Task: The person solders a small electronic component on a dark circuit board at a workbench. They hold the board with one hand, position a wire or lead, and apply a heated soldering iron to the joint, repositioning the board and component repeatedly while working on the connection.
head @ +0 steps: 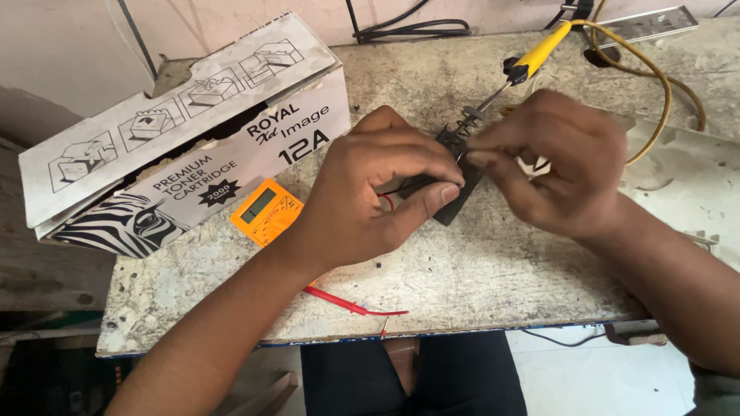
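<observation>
My left hand [370, 192] grips a small black component [455, 202] between thumb and fingers, just above the worn bench top [478, 270]. My right hand [559, 166] pinches the top of the same black part from the right, fingertips touching the left hand's. A yellow-handled soldering iron [532, 58] lies just behind the hands, its metal tip pointing at them. Much of the black part is hidden by my fingers.
A long white cardboard box with a zebra print [193, 131] lies at the left. An orange multimeter [266, 210] sits under my left wrist, its red probe lead [347, 304] trailing to the front edge. A yellow cable [655, 77] loops at the back right.
</observation>
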A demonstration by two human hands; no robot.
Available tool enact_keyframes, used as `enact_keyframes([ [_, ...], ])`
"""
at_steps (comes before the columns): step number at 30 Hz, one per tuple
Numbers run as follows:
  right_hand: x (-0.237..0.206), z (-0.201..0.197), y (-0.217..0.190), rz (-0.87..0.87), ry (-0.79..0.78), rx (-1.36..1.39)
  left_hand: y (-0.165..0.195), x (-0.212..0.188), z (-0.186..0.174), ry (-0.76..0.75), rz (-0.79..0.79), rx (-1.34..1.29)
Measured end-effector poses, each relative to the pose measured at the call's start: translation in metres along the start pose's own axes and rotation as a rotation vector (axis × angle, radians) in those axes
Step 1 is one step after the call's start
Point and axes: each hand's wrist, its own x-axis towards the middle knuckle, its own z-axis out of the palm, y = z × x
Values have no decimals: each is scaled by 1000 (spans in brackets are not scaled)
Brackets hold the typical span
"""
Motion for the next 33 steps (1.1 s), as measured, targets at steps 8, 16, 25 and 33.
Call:
enact_keyframes([
  [8,-3,-5,5,107,81,-1,0,1,0,70,20,55],
  [16,-7,-4,9,82,60,24,-1,-1,1,125,54,47],
  [25,-15,5,7,77,130,33,-2,-3,11,279,245,482],
  [33,-16,13,4,-63,164,99,-5,-4,16,253,236,432],
])
